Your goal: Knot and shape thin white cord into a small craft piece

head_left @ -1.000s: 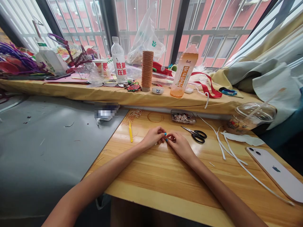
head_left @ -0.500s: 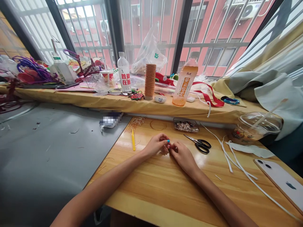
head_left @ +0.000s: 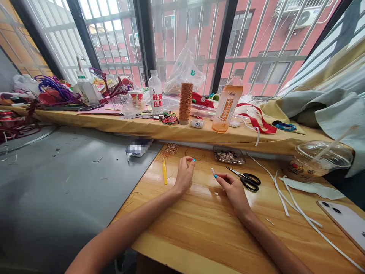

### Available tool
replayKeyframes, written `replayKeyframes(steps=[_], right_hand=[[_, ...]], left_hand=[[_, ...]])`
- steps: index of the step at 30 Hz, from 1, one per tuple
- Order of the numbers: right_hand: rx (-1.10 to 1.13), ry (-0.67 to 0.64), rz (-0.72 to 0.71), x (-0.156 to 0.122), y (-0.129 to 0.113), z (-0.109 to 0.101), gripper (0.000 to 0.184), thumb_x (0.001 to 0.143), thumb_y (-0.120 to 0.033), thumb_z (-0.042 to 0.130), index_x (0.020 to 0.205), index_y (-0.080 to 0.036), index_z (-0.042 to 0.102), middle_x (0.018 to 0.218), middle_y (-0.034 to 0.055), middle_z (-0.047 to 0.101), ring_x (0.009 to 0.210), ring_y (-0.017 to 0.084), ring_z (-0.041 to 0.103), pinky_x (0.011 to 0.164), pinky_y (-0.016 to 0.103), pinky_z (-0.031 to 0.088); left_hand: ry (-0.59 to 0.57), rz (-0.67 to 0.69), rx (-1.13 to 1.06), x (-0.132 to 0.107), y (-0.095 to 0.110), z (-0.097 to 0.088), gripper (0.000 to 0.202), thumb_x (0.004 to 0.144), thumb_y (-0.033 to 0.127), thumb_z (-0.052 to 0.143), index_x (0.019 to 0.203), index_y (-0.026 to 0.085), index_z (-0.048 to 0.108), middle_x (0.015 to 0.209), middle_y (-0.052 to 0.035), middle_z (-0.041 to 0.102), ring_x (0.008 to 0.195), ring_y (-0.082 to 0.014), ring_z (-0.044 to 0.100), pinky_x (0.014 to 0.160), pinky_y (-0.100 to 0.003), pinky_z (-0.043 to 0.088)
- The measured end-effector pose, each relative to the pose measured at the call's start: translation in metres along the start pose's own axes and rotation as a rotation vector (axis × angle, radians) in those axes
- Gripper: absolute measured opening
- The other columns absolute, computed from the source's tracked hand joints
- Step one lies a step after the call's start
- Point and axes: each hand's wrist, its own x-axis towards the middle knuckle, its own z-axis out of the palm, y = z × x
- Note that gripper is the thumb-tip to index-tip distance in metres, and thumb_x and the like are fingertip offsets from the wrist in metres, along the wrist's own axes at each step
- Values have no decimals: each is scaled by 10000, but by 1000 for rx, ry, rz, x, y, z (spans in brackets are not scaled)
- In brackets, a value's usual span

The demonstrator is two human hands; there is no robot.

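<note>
My left hand [head_left: 184, 176] is raised over the wooden table, its thumb and bent forefinger brought together in a pinch. Anything between those fingertips is too small to make out. Just beyond it a loop of thin brown thread [head_left: 203, 155] lies on the wood. Between the thumb and forefinger of my right hand [head_left: 233, 190] is a small white strip piece [head_left: 212, 171], its end sticking up. Black-handled scissors [head_left: 247, 179] lie right beside that hand, blades pointing left and partly open. Yellow tweezers [head_left: 164, 173] rest to the left of my left hand.
Behind the hands sits a clear tray [head_left: 229, 156] of small pieces. White cords [head_left: 281, 190], a lidded drink cup [head_left: 310, 163] and a phone [head_left: 343, 222] are on the right. A thread spool [head_left: 186, 102] and bottles [head_left: 228, 104] stand on the cloth-covered ledge [head_left: 119, 127].
My hands, which were together at the fingertips, have drawn apart, left and right. The white piece now shows clearly in my right fingers. The whole view has shifted slightly.
</note>
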Motion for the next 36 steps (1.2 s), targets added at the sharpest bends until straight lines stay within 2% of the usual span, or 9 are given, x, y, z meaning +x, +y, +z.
replayKeyframes(steps=[4,10,14,18,22,26,30,33,36], right_hand=[[258,65,115,0,-2,1,245,554,-349,651,701,-153,633,555,-28,537,519,99,414,494,235,297],[559,100,233,-2,-5,-1,202,497,-281,695,661,-176,641,509,-51,495,459,69,367,436,209,280],[535,16,225,-9,-7,6,206,523,-298,687,681,-173,642,540,-35,522,482,83,403,455,215,321],[401,-59,159,-14,-7,12,231,580,-354,655,722,-175,627,646,-2,577,555,114,471,516,242,378],[192,-24,38,-14,-10,11,252,592,-393,639,714,-174,612,817,45,596,670,153,518,573,266,419],[194,-130,17,-14,-15,7,274,616,-415,618,745,-174,590,764,33,597,662,148,539,606,269,430],[215,-204,60,-11,-12,7,334,640,-459,584,782,-157,588,582,-10,546,528,111,481,516,238,384],[211,-144,48,-8,-6,6,356,644,-480,569,760,-143,584,526,-24,499,493,101,430,485,233,342],[129,-62,2,-7,-2,4,339,663,-477,545,750,-150,568,538,-26,482,499,109,417,489,243,331]], left_hand=[[65,-31,80,0,2,-1,150,786,174,388,900,138,479,970,-67,484,855,-134,461,782,-251,358],[-325,157,238,-22,20,5,223,736,190,427,554,140,546,604,-13,540,652,-132,481,667,-243,358],[-440,3,-152,-34,22,16,287,776,346,418,844,139,606,710,-17,579,613,-105,499,553,-196,373],[-426,-161,-422,-32,14,21,382,730,418,476,958,124,562,589,11,498,463,-75,438,413,-168,346],[-371,-174,-495,-29,10,20,353,694,423,527,867,118,567,551,22,469,439,-67,435,384,-156,345],[-302,-152,-520,-29,12,19,296,657,383,569,785,117,551,580,15,503,452,-64,439,388,-154,349],[-248,-140,-467,-30,15,17,219,665,331,565,720,120,542,589,19,510,471,-62,439,400,-151,340],[-264,-103,-359,-29,15,15,179,713,299,528,690,122,537,586,23,509,454,-57,421,408,-157,326],[-286,39,-118,-26,12,13,156,753,258,513,676,126,549,573,24,513,472,-66,431,455,-170,336]])
